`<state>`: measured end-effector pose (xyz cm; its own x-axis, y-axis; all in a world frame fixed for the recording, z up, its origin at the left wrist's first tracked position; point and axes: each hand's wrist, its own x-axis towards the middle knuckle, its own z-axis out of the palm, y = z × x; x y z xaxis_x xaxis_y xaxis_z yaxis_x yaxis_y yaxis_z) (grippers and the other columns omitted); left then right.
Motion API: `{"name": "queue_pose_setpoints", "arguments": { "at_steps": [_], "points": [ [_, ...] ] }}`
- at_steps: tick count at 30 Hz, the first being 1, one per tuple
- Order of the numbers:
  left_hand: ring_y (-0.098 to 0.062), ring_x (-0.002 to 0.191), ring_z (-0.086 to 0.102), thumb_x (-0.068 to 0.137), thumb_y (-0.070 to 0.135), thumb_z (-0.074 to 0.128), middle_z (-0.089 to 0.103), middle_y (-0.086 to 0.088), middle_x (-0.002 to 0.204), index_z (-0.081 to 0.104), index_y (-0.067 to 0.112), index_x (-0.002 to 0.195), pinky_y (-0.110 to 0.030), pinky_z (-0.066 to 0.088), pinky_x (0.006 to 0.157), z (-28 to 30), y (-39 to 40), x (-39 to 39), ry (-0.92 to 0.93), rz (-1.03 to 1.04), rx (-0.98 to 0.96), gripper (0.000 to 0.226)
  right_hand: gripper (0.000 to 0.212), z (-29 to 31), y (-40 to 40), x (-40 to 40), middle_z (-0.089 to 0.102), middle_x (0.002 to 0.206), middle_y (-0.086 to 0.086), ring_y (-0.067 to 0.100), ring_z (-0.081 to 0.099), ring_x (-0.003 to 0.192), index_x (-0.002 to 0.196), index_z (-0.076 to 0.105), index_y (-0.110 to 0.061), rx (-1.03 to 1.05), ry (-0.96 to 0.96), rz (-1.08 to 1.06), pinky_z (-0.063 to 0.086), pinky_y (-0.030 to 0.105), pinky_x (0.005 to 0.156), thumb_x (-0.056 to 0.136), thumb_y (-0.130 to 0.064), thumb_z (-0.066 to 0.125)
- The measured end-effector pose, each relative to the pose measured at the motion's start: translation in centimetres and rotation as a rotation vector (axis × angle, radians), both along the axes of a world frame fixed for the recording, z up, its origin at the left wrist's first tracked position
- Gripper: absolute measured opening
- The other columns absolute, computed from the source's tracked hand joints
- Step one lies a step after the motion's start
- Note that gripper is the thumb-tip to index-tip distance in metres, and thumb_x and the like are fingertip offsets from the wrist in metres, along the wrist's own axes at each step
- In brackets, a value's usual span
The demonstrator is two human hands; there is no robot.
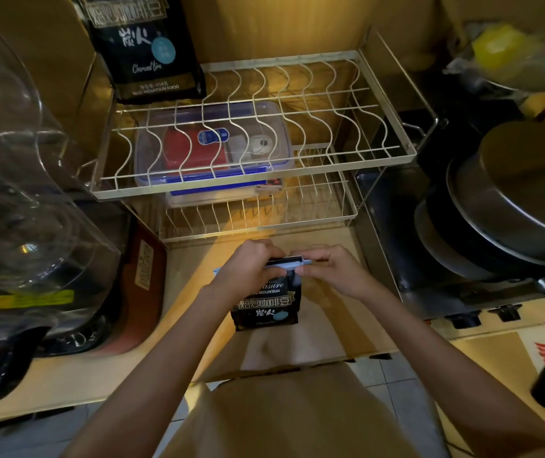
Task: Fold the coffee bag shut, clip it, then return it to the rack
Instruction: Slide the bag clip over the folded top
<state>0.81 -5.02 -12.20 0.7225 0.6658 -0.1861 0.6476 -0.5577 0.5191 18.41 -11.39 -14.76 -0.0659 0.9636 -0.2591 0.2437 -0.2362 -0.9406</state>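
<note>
A small black coffee bag [266,307] stands upright on the cardboard surface in front of the wire rack [254,186]. Its top is folded over, and a pale blue clip [289,265] lies across the fold. My left hand [248,271] grips the left end of the clip and the bag's top. At the right end, my right hand [330,271] pinches the clip. A second, larger black coffee bag [145,44] stands on the rack's upper tier at the back left.
A clear plastic box with a blue rim [211,153] sits under the rack's top tier. A clear glass appliance [23,180] fills the left side. Stacked metal pots and lids [509,200] stand on a stove at the right.
</note>
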Motion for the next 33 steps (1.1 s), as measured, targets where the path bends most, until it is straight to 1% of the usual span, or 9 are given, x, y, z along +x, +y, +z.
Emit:
{"name": "queue_pose_setpoints", "arguments": {
  "at_steps": [3, 7, 13, 18, 21, 23, 27, 30, 33],
  "points": [
    [-0.022, 0.093, 0.058, 0.082, 0.022, 0.061, 0.066, -0.009, 0.104, 0.06, 0.016, 0.113, -0.027, 0.04, 0.077, 0.0, -0.1, -0.2, -0.05, -0.016, -0.009, 0.031, 0.031, 0.2, -0.3, 0.6, 0.067, 0.109, 0.008, 0.0, 0.062, 0.091, 0.113, 0.062, -0.005, -0.029, -0.019, 0.064, 0.048, 0.013, 0.084, 0.082, -0.006, 0.061],
    [-0.014, 0.095, 0.063, 0.078, 0.022, 0.066, 0.07, -0.003, 0.109, 0.06, 0.021, 0.114, -0.03, 0.05, 0.083, 0.2, -0.4, -0.3, -0.177, 0.007, -0.036, 0.036, 0.031, -0.2, -0.7, 0.3, 0.065, 0.109, 0.007, -0.009, 0.062, 0.088, 0.114, 0.06, -0.002, -0.021, -0.002, 0.015, 0.049, 0.01, 0.082, 0.083, -0.005, 0.059],
    [-0.006, 0.085, 0.062, 0.08, 0.015, 0.064, 0.073, -0.006, 0.1, 0.068, 0.016, 0.101, 0.0, 0.038, 0.07, -0.1, -0.9, -0.1, -0.288, 0.154, -0.051, 0.021, 0.033, -0.1, -0.8, 0.6, 0.063, 0.115, 0.009, 0.007, 0.061, 0.1, 0.119, 0.057, -0.001, -0.067, 0.076, 0.031, 0.05, 0.017, 0.088, 0.086, -0.005, 0.055],
    [-0.009, 0.079, 0.062, 0.082, 0.015, 0.061, 0.075, -0.005, 0.096, 0.07, 0.014, 0.097, -0.009, 0.036, 0.069, -0.4, -1.5, 0.2, -0.283, 0.211, 0.059, 0.017, 0.031, -0.3, -0.8, 0.6, 0.063, 0.118, 0.006, 0.009, 0.059, 0.107, 0.12, 0.057, -0.008, -0.089, 0.049, 0.004, 0.047, 0.018, 0.092, 0.089, -0.012, 0.053],
    [-0.019, 0.078, 0.067, 0.083, 0.013, 0.06, 0.075, -0.007, 0.092, 0.071, 0.012, 0.094, -0.023, 0.047, 0.073, -0.7, -1.7, 0.2, -0.293, 0.194, 0.115, 0.015, 0.03, -0.4, -0.9, 0.9, 0.063, 0.116, 0.004, 0.008, 0.06, 0.102, 0.119, 0.057, -0.016, -0.099, 0.073, -0.046, 0.046, 0.021, 0.094, 0.089, -0.012, 0.053],
    [-0.023, 0.079, 0.068, 0.083, 0.012, 0.06, 0.075, -0.008, 0.091, 0.07, 0.011, 0.093, -0.03, 0.049, 0.074, -0.8, -1.6, 0.0, -0.292, 0.202, 0.135, 0.015, 0.03, -0.4, -1.1, 1.2, 0.065, 0.113, 0.005, 0.011, 0.061, 0.102, 0.12, 0.057, -0.014, -0.109, 0.06, -0.083, 0.047, 0.022, 0.091, 0.09, -0.014, 0.052],
    [-0.023, 0.084, 0.068, 0.082, 0.007, 0.06, 0.074, -0.01, 0.093, 0.07, 0.007, 0.093, -0.019, 0.042, 0.077, -0.7, -1.5, 0.0, -0.31, 0.203, 0.123, 0.015, 0.03, -0.6, -1.2, 1.3, 0.064, 0.095, -0.006, -0.014, 0.061, 0.077, 0.121, 0.054, -0.012, -0.081, 0.074, -0.121, 0.047, 0.004, 0.07, 0.092, -0.009, 0.048],
    [-0.023, 0.086, 0.067, 0.082, 0.008, 0.059, 0.074, -0.01, 0.096, 0.069, 0.007, 0.094, -0.015, 0.039, 0.077, -0.6, -1.5, 0.1, -0.315, 0.207, 0.115, 0.016, 0.031, -0.8, -0.9, 1.3, 0.062, 0.088, -0.009, -0.017, 0.06, 0.071, 0.122, 0.052, -0.006, -0.079, 0.104, -0.135, 0.044, 0.001, 0.065, 0.092, -0.005, 0.046],
    [-0.023, 0.088, 0.066, 0.084, 0.013, 0.059, 0.073, -0.009, 0.099, 0.069, 0.01, 0.097, -0.025, 0.046, 0.081, -0.7, -1.4, -0.1, -0.286, 0.21, 0.12, 0.017, 0.029, -1.0, -0.5, 1.0, 0.062, 0.089, -0.009, -0.015, 0.06, 0.07, 0.12, 0.055, -0.003, -0.093, 0.083, -0.151, 0.045, 0.001, 0.065, 0.093, -0.008, 0.045]
  ]
}}
